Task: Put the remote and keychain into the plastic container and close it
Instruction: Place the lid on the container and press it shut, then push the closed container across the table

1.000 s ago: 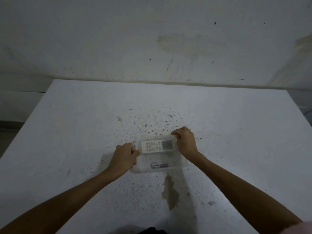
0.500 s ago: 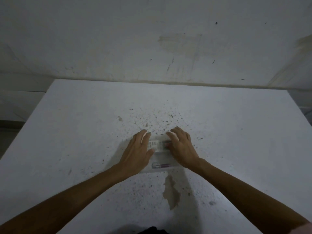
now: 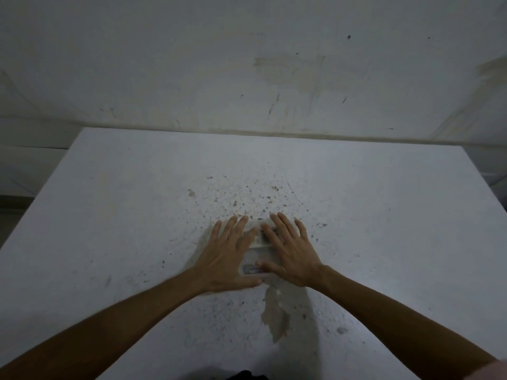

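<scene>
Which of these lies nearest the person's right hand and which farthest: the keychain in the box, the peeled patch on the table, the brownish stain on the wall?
From the right hand, in the head view:
1. keychain, under its thumb, inside the plastic container.
2. peeled patch, just below the hand, toward the person.
3. wall stain, far up beyond the table.

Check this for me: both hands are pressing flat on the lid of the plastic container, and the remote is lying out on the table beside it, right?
Not quite. The head view shows the remote inside the plastic container, seen through the clear lid between the left hand and right hand, not out on the table. Both hands do lie flat on the lid.
</scene>
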